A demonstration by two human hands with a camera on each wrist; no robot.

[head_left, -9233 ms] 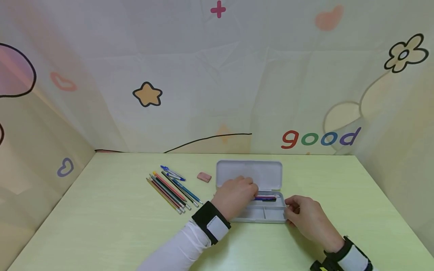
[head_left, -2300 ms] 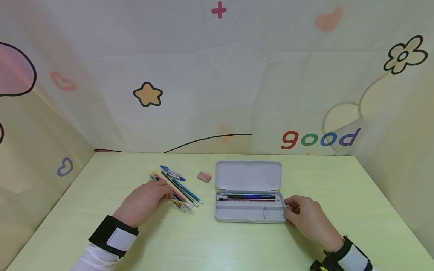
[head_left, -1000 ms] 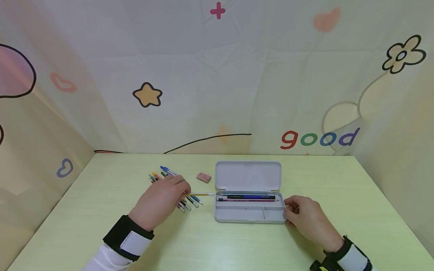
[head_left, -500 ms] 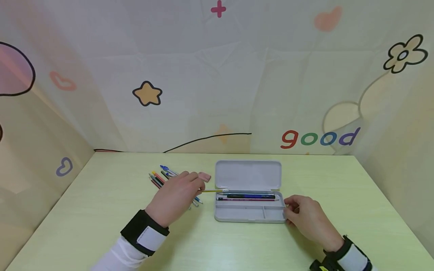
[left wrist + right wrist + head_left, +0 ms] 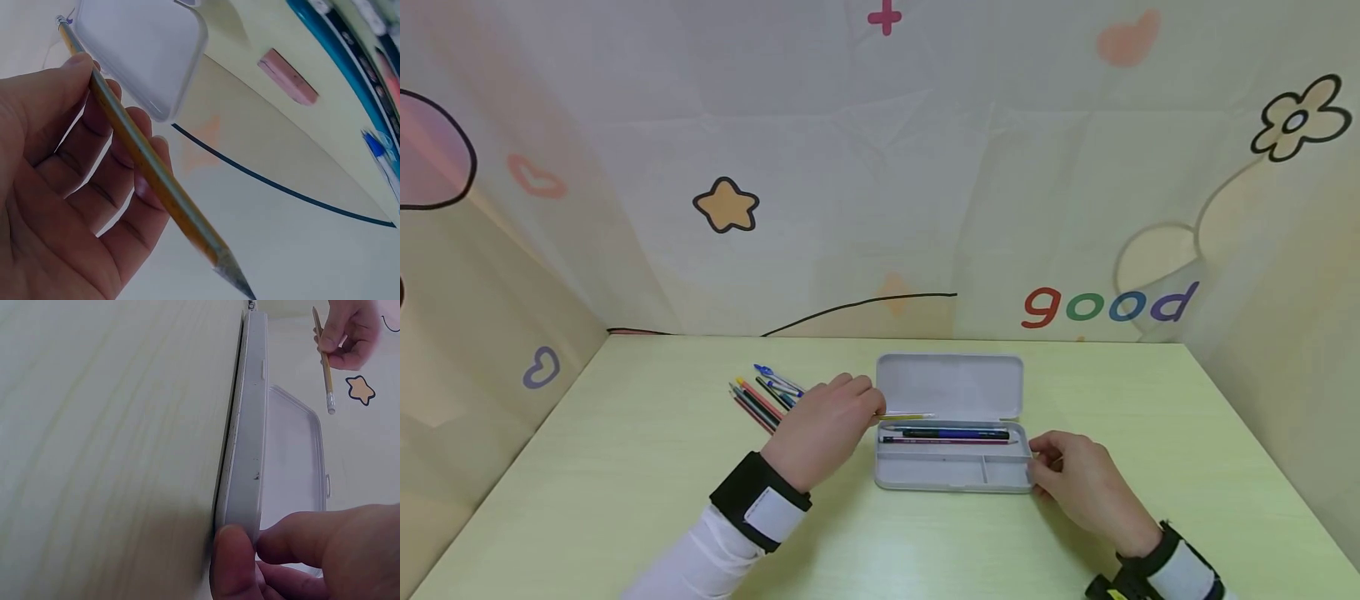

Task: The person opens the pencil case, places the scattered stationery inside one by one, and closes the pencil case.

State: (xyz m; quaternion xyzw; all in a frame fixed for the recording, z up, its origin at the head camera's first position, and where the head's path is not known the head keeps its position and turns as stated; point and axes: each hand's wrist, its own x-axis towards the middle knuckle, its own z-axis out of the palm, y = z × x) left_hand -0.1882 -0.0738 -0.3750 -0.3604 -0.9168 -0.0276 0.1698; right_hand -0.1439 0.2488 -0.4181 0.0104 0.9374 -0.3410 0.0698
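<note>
My left hand [image 5: 827, 429] pinches a yellow pencil [image 5: 150, 159] between thumb and fingers. In the left wrist view its sharpened tip points down to the right; in the head view the rest of it reaches right, over the hinge side of the case. The light-grey pencil case [image 5: 932, 477] lies with its lid [image 5: 950, 385] raised at the back. Its long rear compartment contains a dark blue pen [image 5: 958, 433] and a purple pencil [image 5: 943, 441]. At the case's right end, my right hand [image 5: 1086, 483] grips the edge with thumb and fingers, clearest in the right wrist view.
Left of the case lies a loose group of pencils [image 5: 756, 404], partly behind my left arm, with blue-and-white pens [image 5: 778, 380] at its back. A pink eraser [image 5: 287, 76] shows in the left wrist view. A printed cloth [image 5: 820, 167] hangs behind the table.
My left hand has picked the yellow pencil from the group and carried it right, over the back of the case. The right hand stays at the case's edge.
</note>
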